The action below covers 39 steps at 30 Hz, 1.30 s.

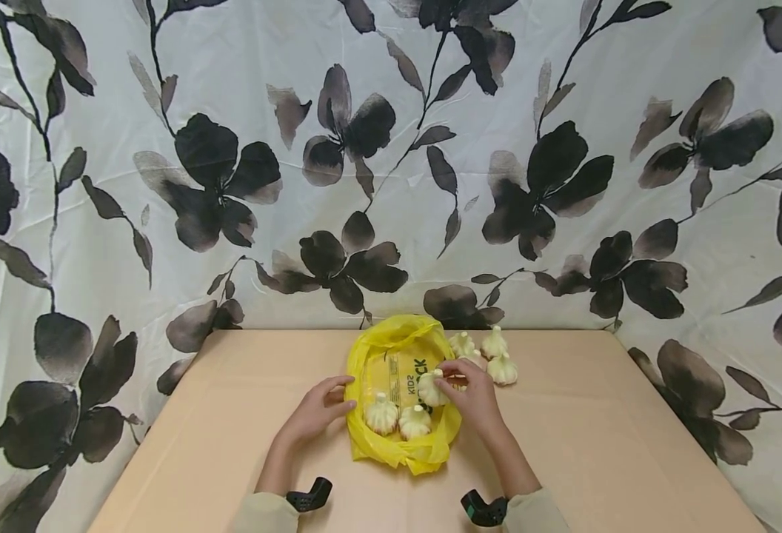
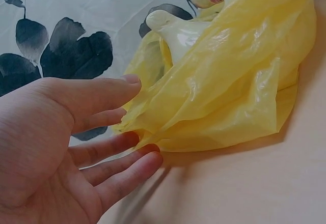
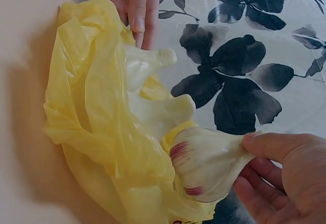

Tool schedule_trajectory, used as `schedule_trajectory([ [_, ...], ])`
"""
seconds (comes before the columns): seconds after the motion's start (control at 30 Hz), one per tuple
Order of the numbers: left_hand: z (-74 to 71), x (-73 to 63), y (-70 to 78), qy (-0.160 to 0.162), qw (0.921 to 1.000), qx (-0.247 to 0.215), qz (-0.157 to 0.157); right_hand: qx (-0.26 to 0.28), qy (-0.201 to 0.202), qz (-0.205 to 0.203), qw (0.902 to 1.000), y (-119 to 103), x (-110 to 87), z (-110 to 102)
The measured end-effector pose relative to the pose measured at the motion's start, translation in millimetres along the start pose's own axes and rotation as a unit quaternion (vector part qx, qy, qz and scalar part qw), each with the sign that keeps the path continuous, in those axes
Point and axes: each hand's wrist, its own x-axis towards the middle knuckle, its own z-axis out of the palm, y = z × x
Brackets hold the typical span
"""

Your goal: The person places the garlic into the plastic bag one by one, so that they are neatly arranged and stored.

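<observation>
A yellow plastic bag (image 1: 398, 453) lies with its mouth spread and rolled outward; black print shows inside. Two garlic bulbs (image 1: 381, 416) sit in its near part. My right hand (image 1: 476, 396) pinches a third garlic bulb (image 3: 209, 165) by its stem, over the right side of the bag's mouth. In the right wrist view that bulb is white with reddish-purple streaks and overlaps the bag's rim. At the bag's left edge is my left hand (image 1: 318, 411), its thumb and fingers apart and fingertips touching the yellow film (image 2: 214, 112).
Several more garlic bulbs (image 1: 501, 369) stand grouped on the table just beyond my right hand, near the back edge. The tan tabletop (image 1: 584, 444) ends at a white cloth with dark flowers (image 1: 344, 266). Each wrist wears a black device (image 1: 309, 496).
</observation>
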Motion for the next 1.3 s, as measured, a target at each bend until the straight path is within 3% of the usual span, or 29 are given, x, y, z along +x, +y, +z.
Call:
schedule_trajectory([
  [0.3,7.4,8.1,-1.7,0.017,0.9998,0.008,-0.004,0.007,-0.007,-0.007,0.9999,10.0,7.2,-0.4],
  [0.8,5.5,6.3,-2.1,0.022,0.9997,0.005,-0.007,-0.010,-0.028,0.012,0.9995,16.0,8.1,7.9],
  [1.3,-0.3,-0.3,-1.6,0.013,0.9997,0.019,-0.002,-0.022,-0.027,0.025,0.9991,17.3,-3.2,12.0],
])
